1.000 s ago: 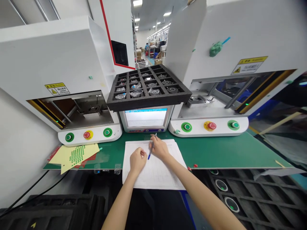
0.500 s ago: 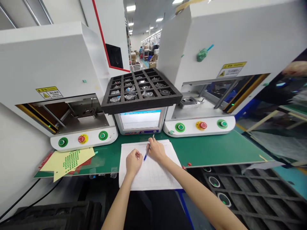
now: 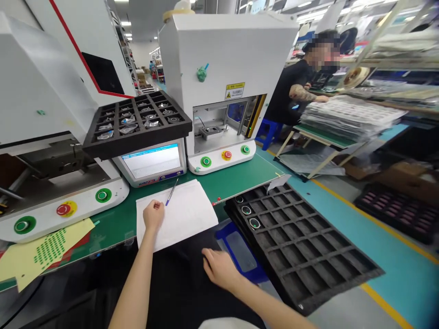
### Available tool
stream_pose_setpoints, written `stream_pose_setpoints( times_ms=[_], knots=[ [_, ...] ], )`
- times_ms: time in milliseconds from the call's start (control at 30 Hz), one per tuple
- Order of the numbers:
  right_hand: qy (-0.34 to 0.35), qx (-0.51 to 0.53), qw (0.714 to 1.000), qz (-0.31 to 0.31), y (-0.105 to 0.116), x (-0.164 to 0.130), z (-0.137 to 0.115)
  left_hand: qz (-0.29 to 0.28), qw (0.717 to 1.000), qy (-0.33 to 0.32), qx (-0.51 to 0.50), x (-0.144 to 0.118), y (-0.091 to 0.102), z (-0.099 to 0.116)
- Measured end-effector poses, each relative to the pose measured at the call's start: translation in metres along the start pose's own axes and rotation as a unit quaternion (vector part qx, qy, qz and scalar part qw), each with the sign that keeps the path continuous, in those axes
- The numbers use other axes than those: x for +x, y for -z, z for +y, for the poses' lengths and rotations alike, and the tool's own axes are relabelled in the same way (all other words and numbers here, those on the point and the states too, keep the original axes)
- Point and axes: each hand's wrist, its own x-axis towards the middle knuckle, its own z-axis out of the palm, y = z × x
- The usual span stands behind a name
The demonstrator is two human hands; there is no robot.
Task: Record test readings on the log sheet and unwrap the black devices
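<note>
Right hand [image 3: 221, 269], leaving the pen [image 3: 172, 192] on the paper [image 3: 192, 208], is now hanging empty, half-uncurled, lower centre. Left hand [image 3: 153, 214] is resting curled, probably steadying it.

Free air lies between the right hand [image 3: 219, 268] and the bench's [image 3: 247, 171] front edge, running on over the papers' [image 3: 192, 212] right half to the pen [image 3: 172, 193]. The left hand [image 3: 153, 214] blocks their left; monitor [image 3: 152, 162], overhanging tray [image 3: 144, 139] and right-hand press [image 3: 219, 55] wall off the back.
</note>
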Motion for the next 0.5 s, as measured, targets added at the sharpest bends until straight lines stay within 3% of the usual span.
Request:
stream_pose_setpoints(
  times_ms=[67, 167, 267, 500],
  knots=[
    [-0.009, 0.003, 1.000, 0.019, -0.020, -0.040, 0.004, 0.001, 1.000, 0.003, 0.003, -0.001, 0.001, 0.000],
    [-0.013, 0.060, 0.990, 0.129, -0.040, -0.069, 0.008, 0.007, 1.000, -0.002, 0.006, -0.005, 0.003, 0.001],
    [-0.025, 0.113, 0.973, 0.200, -0.054, -0.065, 0.011, 0.008, 1.000, -0.007, 0.018, -0.009, 0.007, 0.003],
    [-0.085, 0.167, 0.969, 0.163, -0.099, -0.023, 0.026, 0.005, 0.999, -0.005, 0.039, -0.007, 0.007, 0.006]
  ],
)
